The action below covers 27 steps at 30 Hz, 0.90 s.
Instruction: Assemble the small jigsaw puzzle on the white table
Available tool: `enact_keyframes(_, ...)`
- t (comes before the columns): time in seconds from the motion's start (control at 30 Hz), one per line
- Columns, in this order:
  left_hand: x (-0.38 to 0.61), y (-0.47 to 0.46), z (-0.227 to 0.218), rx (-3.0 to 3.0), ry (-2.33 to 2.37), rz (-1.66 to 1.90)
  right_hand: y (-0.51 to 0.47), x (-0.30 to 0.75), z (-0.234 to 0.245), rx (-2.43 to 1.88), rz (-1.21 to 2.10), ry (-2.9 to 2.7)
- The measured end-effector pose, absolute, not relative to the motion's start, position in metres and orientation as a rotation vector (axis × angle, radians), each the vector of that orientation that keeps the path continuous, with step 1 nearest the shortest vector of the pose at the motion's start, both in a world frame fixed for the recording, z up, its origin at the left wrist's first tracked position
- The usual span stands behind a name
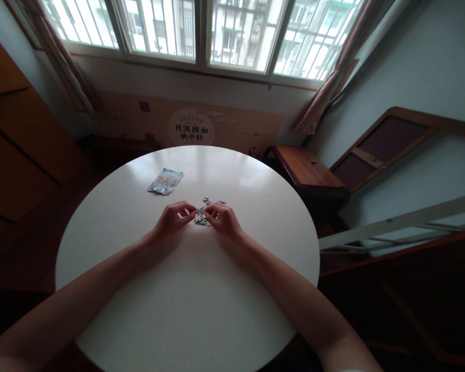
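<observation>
Both my hands rest near the middle of a round white table (186, 289). My left hand (173, 217) has its fingers curled, tips pinched close to a small cluster of blue and white jigsaw pieces (200, 217). My right hand (225, 219) is curled too, its fingertips pressed on the same pieces from the right. A few loose pieces (208, 201) lie just beyond the hands. What exactly each hand grips is too small to make out.
A small colourful packet or picture card (165, 181) lies on the table's far left. A dark wooden chair (306, 173) stands behind the table at the right. A wooden frame (387, 142) and a white rail (403, 222) lean against the right wall. Windows run along the back.
</observation>
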<state>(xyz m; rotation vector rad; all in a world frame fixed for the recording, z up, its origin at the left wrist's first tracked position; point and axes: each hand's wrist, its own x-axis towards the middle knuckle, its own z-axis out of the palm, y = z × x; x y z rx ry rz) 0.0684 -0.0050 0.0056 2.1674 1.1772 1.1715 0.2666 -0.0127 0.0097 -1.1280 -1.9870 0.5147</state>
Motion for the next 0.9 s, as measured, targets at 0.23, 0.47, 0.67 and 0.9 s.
enact_keyframes(0.23, 0.069, -0.0052, 0.0065, 2.164, 1.186, 1.169, -0.0127, 0.2663, 0.0111, -1.121, 0.509, -1.992)
enact_keyframes(0.47, 0.0694, -0.0055, 0.0069, 2.152, 1.186, 1.174, -0.0127, 0.2657, 0.0096, -1.132, 0.505, -1.997)
enact_keyframes(0.67, 0.0697, -0.0066, 0.0091, 2.153, 1.174, 1.18, -0.0128, 0.2663, 0.01, -1.139, 0.497, -1.991)
enact_keyframes(0.9, 0.0704, -0.0072, 0.0097, 2.166, 1.157, 1.199, -0.0129, 0.2664, 0.0109, -1.159, 0.492, -1.972)
